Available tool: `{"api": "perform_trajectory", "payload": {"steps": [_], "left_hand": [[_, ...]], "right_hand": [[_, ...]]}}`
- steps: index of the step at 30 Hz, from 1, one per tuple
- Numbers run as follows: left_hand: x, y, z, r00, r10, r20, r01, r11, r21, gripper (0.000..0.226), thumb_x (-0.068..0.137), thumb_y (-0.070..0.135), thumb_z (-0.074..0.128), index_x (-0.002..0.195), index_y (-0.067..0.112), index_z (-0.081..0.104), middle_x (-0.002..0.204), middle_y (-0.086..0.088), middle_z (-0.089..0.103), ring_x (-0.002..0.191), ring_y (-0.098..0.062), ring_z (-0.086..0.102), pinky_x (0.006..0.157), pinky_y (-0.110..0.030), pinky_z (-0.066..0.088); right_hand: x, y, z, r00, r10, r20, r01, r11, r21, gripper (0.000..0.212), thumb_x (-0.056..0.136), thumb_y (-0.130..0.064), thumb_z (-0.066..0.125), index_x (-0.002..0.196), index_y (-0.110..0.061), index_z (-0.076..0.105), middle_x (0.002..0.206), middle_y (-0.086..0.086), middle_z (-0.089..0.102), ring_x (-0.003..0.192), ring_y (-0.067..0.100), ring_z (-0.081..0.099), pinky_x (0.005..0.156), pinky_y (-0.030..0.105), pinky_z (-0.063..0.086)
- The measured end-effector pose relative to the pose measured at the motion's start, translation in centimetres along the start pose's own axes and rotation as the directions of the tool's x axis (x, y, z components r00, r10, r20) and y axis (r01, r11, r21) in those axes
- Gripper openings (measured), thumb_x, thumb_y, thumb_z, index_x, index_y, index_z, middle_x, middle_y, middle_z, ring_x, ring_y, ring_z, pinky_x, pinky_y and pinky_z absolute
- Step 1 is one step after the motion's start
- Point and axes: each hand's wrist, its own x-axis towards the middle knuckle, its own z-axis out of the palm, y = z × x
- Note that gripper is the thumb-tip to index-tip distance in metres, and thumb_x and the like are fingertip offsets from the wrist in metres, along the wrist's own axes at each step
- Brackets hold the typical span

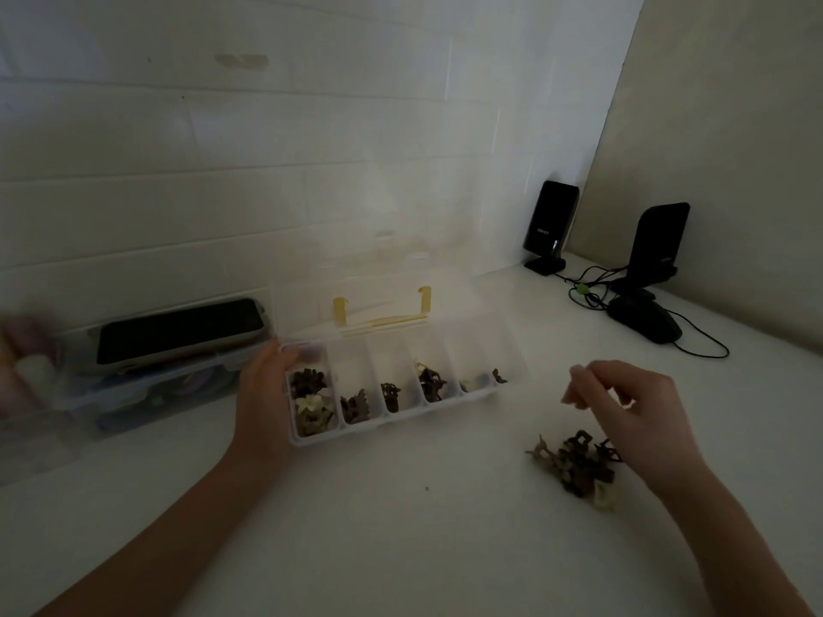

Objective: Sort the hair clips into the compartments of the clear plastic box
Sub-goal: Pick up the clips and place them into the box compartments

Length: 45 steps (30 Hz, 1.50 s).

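Note:
The clear plastic box (pixel 483 396) lies open on the white table, its lid leaning back toward the wall. Its row of compartments holds small brown and cream hair clips (pixel 309 400). My left hand (pixel 265 396) rests against the box's left end, fingers along its side. A loose pile of brown and cream clips (pixel 574 465) lies on the table to the right of the box. My right hand (pixel 623 405) hovers just above that pile with fingers loosely curled. I see nothing held between them.
Left of the box, a second clear container (pixel 133 389) has a dark phone (pixel 178 329) lying on top. Two black speakers (pixel 550 227) (pixel 654 247), a black mouse (pixel 645 322) and cables sit at the back right by the wall corner.

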Motion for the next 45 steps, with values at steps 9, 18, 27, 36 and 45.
{"api": "perform_trajectory", "payload": {"steps": [9, 18, 27, 36, 45], "left_hand": [[-0.3, 0.3, 0.1, 0.999, 0.037, 0.003, -0.037, 0.999, 0.005, 0.028, 0.092, 0.006, 0.041, 0.075, 0.015, 0.062, 0.084, -0.003, 0.062, 0.085, -0.02, 0.058, 0.075, -0.032, 0.046], [-0.6, 0.4, 0.3, 0.998, 0.057, 0.028, -0.059, 0.995, 0.078, 0.019, 0.094, 0.003, 0.043, 0.098, 0.007, 0.061, 0.088, 0.005, 0.058, 0.084, 0.01, 0.059, 0.082, -0.01, 0.046], [-0.2, 0.3, -0.1, 0.999, 0.038, 0.008, -0.038, 0.996, 0.078, 0.029, 0.091, 0.01, 0.041, 0.076, 0.017, 0.065, 0.092, -0.01, 0.064, 0.096, -0.028, 0.059, 0.09, -0.045, 0.044], [-0.3, 0.5, 0.1, 0.996, 0.093, 0.014, -0.094, 0.99, 0.104, 0.027, 0.091, 0.006, 0.042, 0.077, 0.015, 0.062, 0.088, -0.007, 0.062, 0.093, -0.026, 0.058, 0.087, -0.039, 0.045], [-1.1, 1.3, 0.2, 0.987, 0.151, 0.05, -0.159, 0.949, 0.271, 0.019, 0.092, -0.006, 0.044, 0.103, -0.004, 0.059, 0.09, 0.002, 0.059, 0.073, 0.017, 0.056, 0.069, -0.003, 0.043]], "right_hand": [[-1.1, 0.5, 0.1, 0.883, 0.011, 0.468, 0.11, 0.967, -0.23, 0.02, 0.071, -0.056, 0.061, 0.087, -0.043, 0.061, 0.083, -0.021, 0.058, 0.087, -0.003, 0.047, 0.076, 0.023, 0.037], [-1.1, -1.1, 1.1, 0.935, -0.071, 0.348, 0.018, 0.988, 0.154, 0.026, 0.084, -0.012, 0.066, 0.096, -0.035, 0.066, 0.087, -0.02, 0.072, 0.082, 0.005, 0.065, 0.059, 0.009, 0.037], [-1.1, -1.2, 0.9, 0.883, 0.016, 0.468, -0.239, 0.875, 0.421, 0.016, 0.089, -0.009, 0.058, 0.098, -0.017, 0.068, 0.094, 0.001, 0.075, 0.094, 0.015, 0.069, 0.08, 0.015, 0.048], [-1.0, -2.0, 1.1, 0.924, 0.05, 0.38, -0.23, 0.865, 0.446, 0.021, 0.09, -0.003, 0.052, 0.097, -0.013, 0.069, 0.087, 0.002, 0.075, 0.082, 0.012, 0.069, 0.069, 0.012, 0.049], [-0.2, -11.0, 8.4, 0.947, -0.183, 0.265, 0.027, 0.865, 0.501, 0.016, 0.078, -0.016, 0.071, 0.083, -0.022, 0.057, 0.081, -0.007, 0.072, 0.065, 0.01, 0.061, 0.055, 0.012, 0.037]]}}
